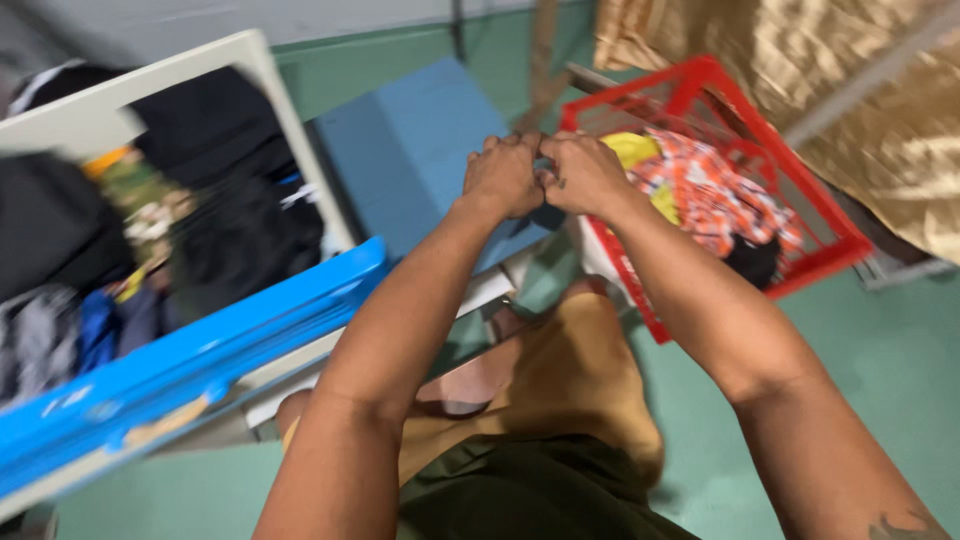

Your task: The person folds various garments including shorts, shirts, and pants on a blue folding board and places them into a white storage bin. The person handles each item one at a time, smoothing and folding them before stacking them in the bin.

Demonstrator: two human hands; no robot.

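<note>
So both hands meet out front, the left hand (503, 175) and right hand (583, 172) touching each other, just above the near corner of a crate (815, 215) that sits on the floor (880, 350) to the right with clothes (705, 190) piled inside it. Off to the left there's a bin (150, 385) stuffed with more garments (215, 215), and a flat box (415, 150) lies between the two, behind the hands. A draped sheet (850, 80) hangs behind the crate.

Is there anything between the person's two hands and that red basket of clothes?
Nothing visible does. The left hand and right hand are pressed together, fingers curled, just at the near rim of the red basket. What they pinch is too small and hidden to tell.
</note>
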